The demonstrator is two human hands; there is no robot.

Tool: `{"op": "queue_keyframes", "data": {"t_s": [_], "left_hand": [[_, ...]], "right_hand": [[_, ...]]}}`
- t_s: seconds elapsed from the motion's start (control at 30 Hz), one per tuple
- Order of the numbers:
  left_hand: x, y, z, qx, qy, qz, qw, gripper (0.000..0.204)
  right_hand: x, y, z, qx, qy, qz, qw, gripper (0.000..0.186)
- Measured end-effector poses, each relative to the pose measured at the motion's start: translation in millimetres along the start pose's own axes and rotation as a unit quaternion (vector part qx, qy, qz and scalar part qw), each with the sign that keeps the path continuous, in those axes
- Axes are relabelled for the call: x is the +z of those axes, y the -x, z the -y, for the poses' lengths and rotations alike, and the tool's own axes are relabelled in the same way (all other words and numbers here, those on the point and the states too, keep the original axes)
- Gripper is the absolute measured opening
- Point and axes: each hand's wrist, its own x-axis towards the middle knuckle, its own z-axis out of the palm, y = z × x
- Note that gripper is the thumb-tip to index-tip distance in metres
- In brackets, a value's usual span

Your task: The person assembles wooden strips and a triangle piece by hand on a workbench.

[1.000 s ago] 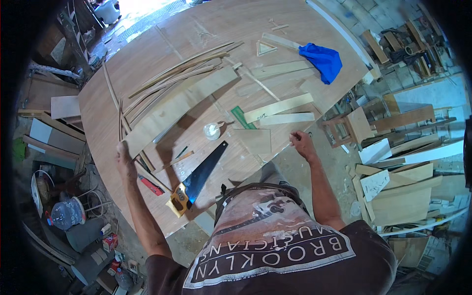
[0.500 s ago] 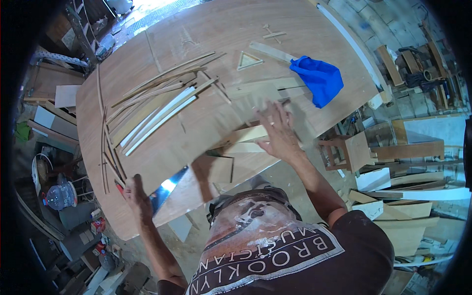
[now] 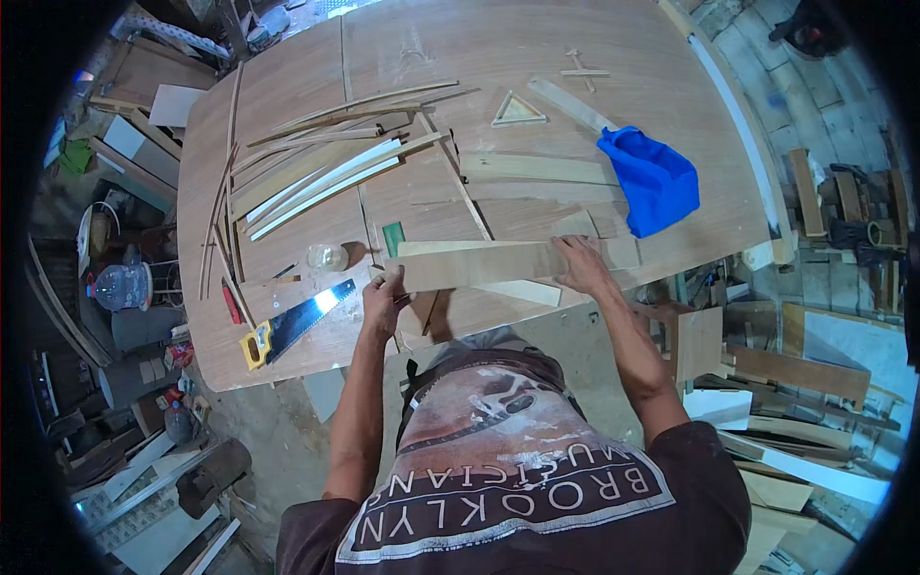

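My left hand [image 3: 388,292] grips the left end of a long pale board [image 3: 479,265], and my right hand [image 3: 580,264] holds its right end, the board crosswise before me near the table's front edge. More pale offcuts [image 3: 517,293] lie beneath it, with part of a green flat piece [image 3: 393,237] showing behind. Left of my left hand are a glass or cup [image 3: 326,257], a hand saw [image 3: 309,316] with a yellow handle and a red tool [image 3: 231,304]. A blue cloth [image 3: 652,182] lies beyond my right hand.
Thin wooden strips [image 3: 326,163] lie over the back left of the large table [image 3: 460,43], with a small triangular frame [image 3: 519,113] farther right. Stacked boards [image 3: 786,379] and a wooden chair or box [image 3: 695,345] stand right of the table; water bottles [image 3: 120,287] and clutter are at the left.
The board has swung from over the strips at left toward me and now lies crosswise. My left hand has moved right; my right hand has taken hold of the board. The saw is uncovered again.
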Motion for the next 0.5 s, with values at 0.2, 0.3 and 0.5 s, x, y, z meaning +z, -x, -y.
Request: {"op": "queue_keyframes", "data": {"t_s": [0.2,0.3,0.5], "left_hand": [[9,-37,23,0.01,0.028,-0.012,0.999,0.022],[25,-37,21,0.045,0.039,-0.013,0.998,0.024],[17,-44,30,0.069,-0.284,-0.169,0.941,0.043]], "right_hand": [[22,-18,-23,0.019,0.003,-0.005,1.0,0.078],[-3,-18,-30,0.063,0.024,-0.098,0.993,0.079],[-82,-39,-87,0.302,0.103,-0.223,0.921,0.086]]}}
